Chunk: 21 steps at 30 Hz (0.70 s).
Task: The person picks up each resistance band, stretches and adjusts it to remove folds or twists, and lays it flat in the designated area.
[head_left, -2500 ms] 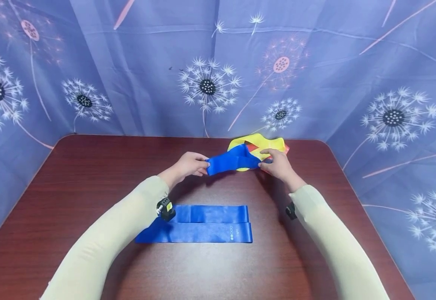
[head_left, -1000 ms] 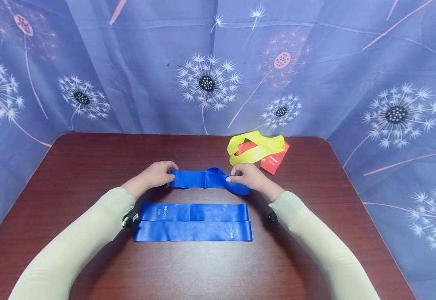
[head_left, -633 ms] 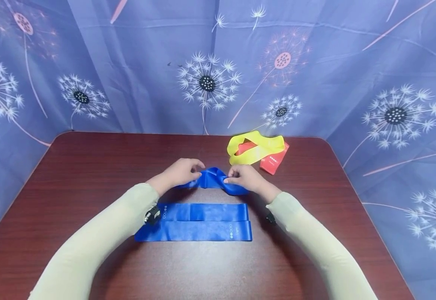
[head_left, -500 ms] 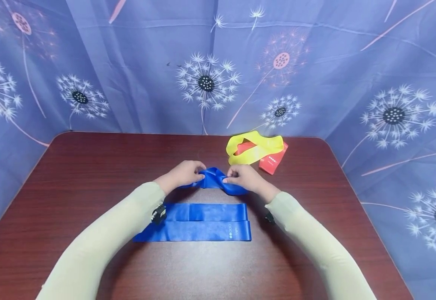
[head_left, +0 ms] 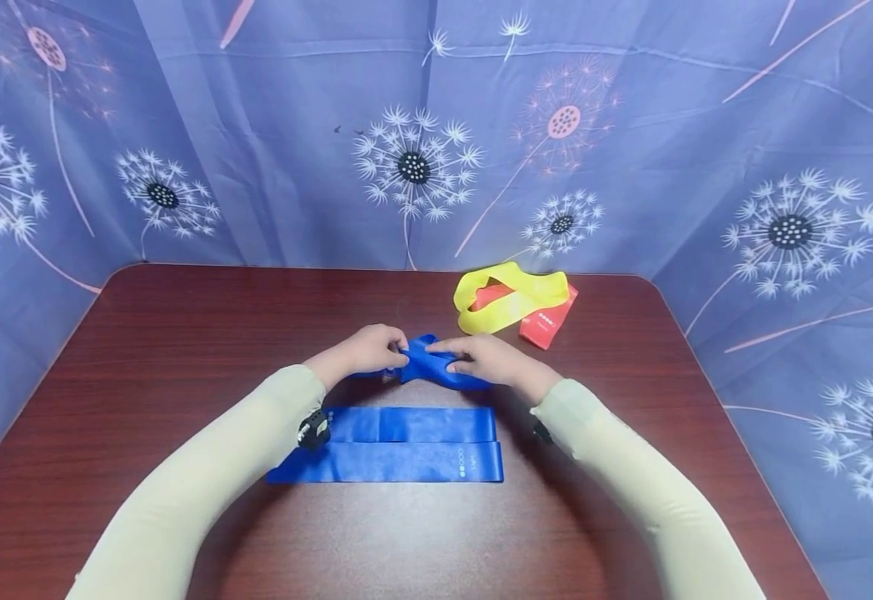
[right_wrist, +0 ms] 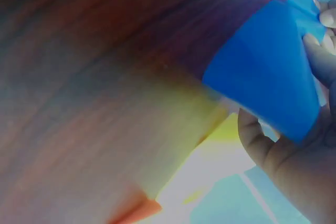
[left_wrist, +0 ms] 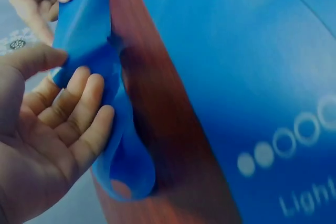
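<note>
A blue resistance band (head_left: 427, 363), twisted and bunched, is between my hands over the middle of the table. My left hand (head_left: 365, 350) pinches its left part. In the left wrist view the thumb and forefinger of the left hand (left_wrist: 58, 145) meet at the band's edge, the other fingers lie along it, and a loop hangs below. My right hand (head_left: 500, 360) holds the band's right part, forefinger stretched over the top and thumb lower. A wide blue fold lies against the right palm in the right wrist view. Nearer me, two blue bands (head_left: 421, 462) lie flat, side by side.
Behind my right hand a yellow resistance band (head_left: 500, 315) lies looped over a red band (head_left: 547, 321) near the back edge of the brown table (head_left: 204, 325). A blue dandelion-print curtain (head_left: 294, 150) surrounds the table's back and sides.
My hands brought the blue band away from the yellow and red ones, leftward and nearer me. My left hand slid right along it. The right forefinger has since straightened over the band.
</note>
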Motion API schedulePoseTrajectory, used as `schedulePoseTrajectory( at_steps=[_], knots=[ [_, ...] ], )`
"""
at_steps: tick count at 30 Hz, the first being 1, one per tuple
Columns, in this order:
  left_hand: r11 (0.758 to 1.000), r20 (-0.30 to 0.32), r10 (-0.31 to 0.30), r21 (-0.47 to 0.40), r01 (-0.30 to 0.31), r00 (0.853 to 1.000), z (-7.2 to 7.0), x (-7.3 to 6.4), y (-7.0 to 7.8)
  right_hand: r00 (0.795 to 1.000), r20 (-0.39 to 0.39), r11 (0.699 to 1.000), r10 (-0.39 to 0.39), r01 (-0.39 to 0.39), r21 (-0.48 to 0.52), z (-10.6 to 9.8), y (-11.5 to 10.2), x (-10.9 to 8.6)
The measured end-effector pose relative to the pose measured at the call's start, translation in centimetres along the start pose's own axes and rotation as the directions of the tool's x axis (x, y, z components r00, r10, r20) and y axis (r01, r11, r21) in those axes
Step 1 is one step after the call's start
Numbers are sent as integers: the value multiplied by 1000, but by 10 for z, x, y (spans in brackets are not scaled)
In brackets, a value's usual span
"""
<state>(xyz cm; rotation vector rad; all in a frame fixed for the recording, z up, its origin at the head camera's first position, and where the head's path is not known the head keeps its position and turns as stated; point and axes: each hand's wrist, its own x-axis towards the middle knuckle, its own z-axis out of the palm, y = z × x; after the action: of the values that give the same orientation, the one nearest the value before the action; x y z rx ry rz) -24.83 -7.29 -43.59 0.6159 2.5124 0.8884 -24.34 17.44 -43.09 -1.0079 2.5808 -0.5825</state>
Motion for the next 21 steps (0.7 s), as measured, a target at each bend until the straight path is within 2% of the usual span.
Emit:
schedulePoseTrajectory(
  at_steps=[5, 8, 12, 15, 17, 21],
  knots=[
    [999, -26, 36, -21, -37, 999, -11, -7, -7, 998, 54, 1000, -16, 16, -6, -4, -1, 1],
    [997, -67, 39, -63, -43, 997, -23, -14, -12, 997, 46, 997, 57, -60, 55, -5, 6, 0],
    [989, -108, 5, -149, -21, 994, -41, -26, -21, 979, 17, 957, 201, -200, 212, -6, 21, -6],
    [972, -111, -49, -232, 22, 993, -52, -36, -28, 965, 13, 925, 262, -255, 282, -8, 30, -10],
    [959, -105, -79, -280, 47, 991, -58, -41, -33, 962, 22, 924, 272, -267, 272, -9, 36, -11],
    [945, -93, -118, -316, 83, 989, -67, -51, -41, 971, 36, 943, 235, -237, 236, -10, 42, -13]
  ],
)
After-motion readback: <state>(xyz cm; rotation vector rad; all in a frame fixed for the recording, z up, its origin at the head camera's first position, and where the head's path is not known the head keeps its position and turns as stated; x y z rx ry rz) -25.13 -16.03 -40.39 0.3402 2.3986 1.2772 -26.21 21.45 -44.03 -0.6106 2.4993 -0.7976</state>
